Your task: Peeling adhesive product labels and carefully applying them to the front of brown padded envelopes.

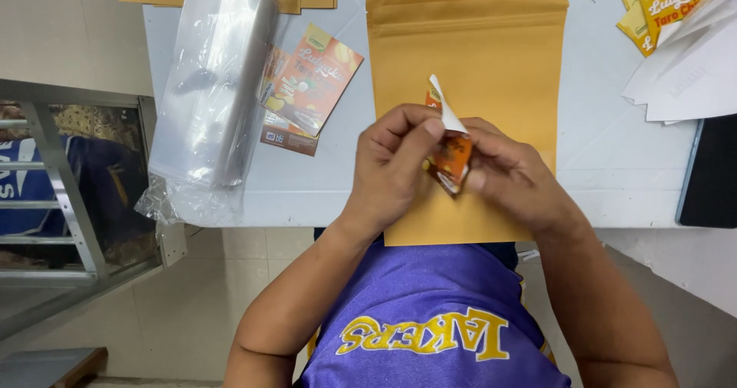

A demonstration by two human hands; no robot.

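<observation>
The person is wearing a sleeveless purple jersey (430, 311) with large yellow block lettering outlined in white running across the chest. Both arms are showing bare from the shoulder down, with no sleeves, watch or bracelet on them. The left hand (395, 165) and the right hand (510, 173) are wearing no gloves and no rings.
</observation>
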